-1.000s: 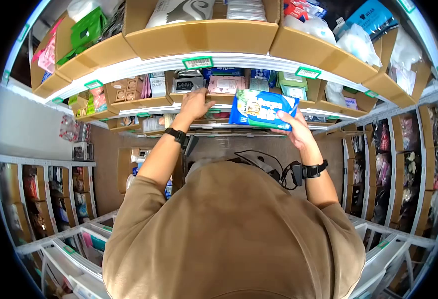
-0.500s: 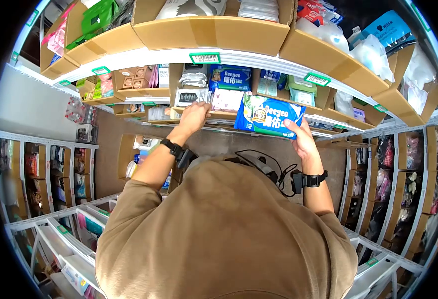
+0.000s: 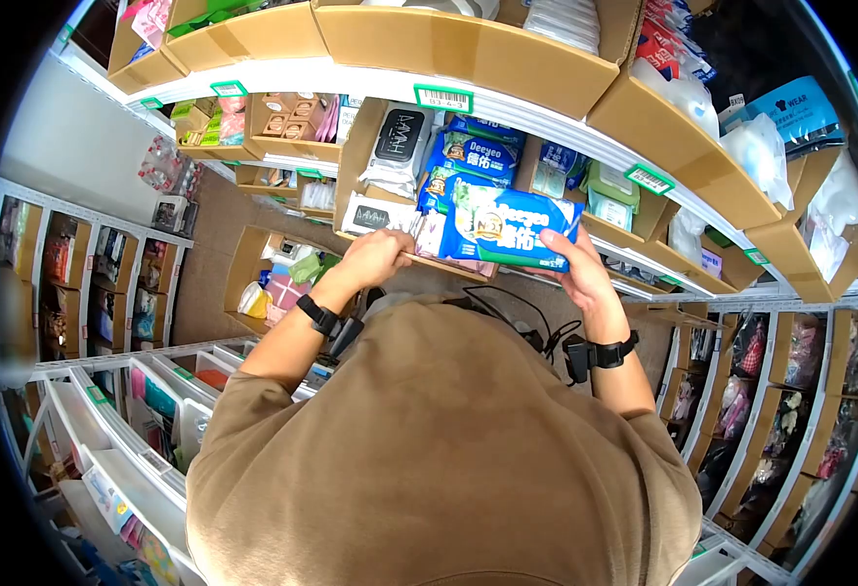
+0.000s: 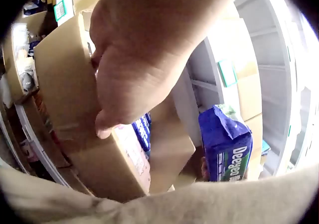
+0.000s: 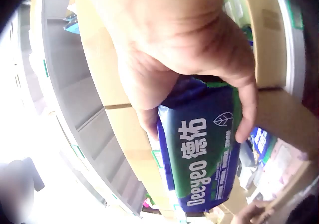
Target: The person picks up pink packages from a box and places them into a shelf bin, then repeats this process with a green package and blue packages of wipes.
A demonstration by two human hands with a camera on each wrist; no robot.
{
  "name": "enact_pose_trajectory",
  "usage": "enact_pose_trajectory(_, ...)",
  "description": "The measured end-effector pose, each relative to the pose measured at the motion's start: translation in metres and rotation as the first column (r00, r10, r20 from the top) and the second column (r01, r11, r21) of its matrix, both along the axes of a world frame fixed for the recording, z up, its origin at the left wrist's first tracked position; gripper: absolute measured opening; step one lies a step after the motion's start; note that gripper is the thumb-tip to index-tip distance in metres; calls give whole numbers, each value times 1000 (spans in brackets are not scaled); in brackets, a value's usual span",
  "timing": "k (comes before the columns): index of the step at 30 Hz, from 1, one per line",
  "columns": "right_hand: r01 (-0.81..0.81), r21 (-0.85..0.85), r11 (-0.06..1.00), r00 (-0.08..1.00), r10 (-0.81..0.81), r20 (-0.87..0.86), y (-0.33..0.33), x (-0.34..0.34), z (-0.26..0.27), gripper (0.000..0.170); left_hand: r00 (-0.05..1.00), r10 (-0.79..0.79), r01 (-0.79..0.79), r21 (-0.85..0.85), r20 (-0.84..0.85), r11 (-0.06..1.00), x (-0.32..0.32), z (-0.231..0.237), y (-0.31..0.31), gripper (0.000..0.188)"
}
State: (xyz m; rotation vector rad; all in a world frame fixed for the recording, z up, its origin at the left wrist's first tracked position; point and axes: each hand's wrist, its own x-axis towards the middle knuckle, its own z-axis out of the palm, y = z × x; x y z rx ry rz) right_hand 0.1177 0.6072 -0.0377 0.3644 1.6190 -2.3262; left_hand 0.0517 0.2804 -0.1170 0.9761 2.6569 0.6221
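Note:
My right hand (image 3: 585, 273) grips a blue and green pack of Deeyeo wipes (image 3: 512, 230) by one end, thumb on one face and fingers on the other, as the right wrist view shows. It is held over the front of a cardboard box (image 4: 70, 79) that sticks out from the shelf. At that box's front edge, my left hand (image 3: 375, 259) holds the rim, thumb outside and fingers over it. Inside lie similar blue packs (image 3: 478, 154), white packs with black labels (image 3: 401, 137) and pink-and-white packs, partly covered by the held pack.
Neighbouring boxes hold green packs (image 3: 612, 190) and small brown cartons (image 3: 292, 117). Above runs a white shelf edge with a barcode label (image 3: 443, 99) and bigger boxes. A filled box (image 3: 243, 269) stands on the floor at left. Racks line both sides.
The cardboard box has come out toward me with my left hand at its rim, showing more of its contents. The wipes stay in my right hand; the head view has shifted.

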Motion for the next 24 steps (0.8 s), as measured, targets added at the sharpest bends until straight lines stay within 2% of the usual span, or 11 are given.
enact_pose_trajectory(3, -12, -26, 1000, 1000, 12, -12, -21, -11, 6, 60, 944, 78, -60, -64, 321, 996, -8, 21, 9, 30)
enact_pose_trajectory(4, -18, -21, 1000, 999, 18, -30, -28, -17, 5, 59, 862, -58, -178, 409, 504, 895, -10, 5, 10, 43)
enact_pose_trajectory(5, -50, -20, 999, 998, 50, -26, -36, -22, 9, 62, 770, -269, -357, 740, 579, 570, -11, -4, 11, 56)
enact_pose_trajectory(7, -27, 33, 999, 999, 28, -27, -49, -33, 6, 66, 477, -544, -695, 675, 690, 248, -12, 16, 23, 76)
enact_pose_trajectory(9, -21, 115, 993, 998, 28, -61, -56, -48, 2, 68, 472, -367, -759, 581, 802, 293, -30, 30, 35, 69)
enact_pose_trajectory(11, 34, 471, 881, 932, 143, -334, -48, -69, -19, 69, 498, -313, -780, 575, 809, 246, -55, 36, 42, 66)
enact_pose_trajectory(12, -106, 671, 734, 969, 227, -95, -46, -65, 18, 73, 546, -243, -770, 595, 802, 231, -67, 40, 47, 63)
enact_pose_trajectory(16, 247, 876, 415, 868, 306, -390, -20, -62, -10, 59, 699, 144, -700, 629, 700, 338, -119, 58, 69, 71)
enact_pose_trajectory(19, 169, 955, 245, 904, 348, -250, -11, -53, -15, 60, 681, 103, -688, 586, 725, 427, -169, 36, 86, 49)
enact_pose_trajectory(21, 18, 922, 386, 917, 362, -169, -6, -49, -13, 68, 704, 176, -666, 554, 688, 499, -187, 26, 109, 37)
enact_pose_trajectory(24, -37, 885, 464, 913, 375, -159, -4, -45, -12, 75, 628, -105, -669, 604, 771, 433, -235, -31, 129, 32)
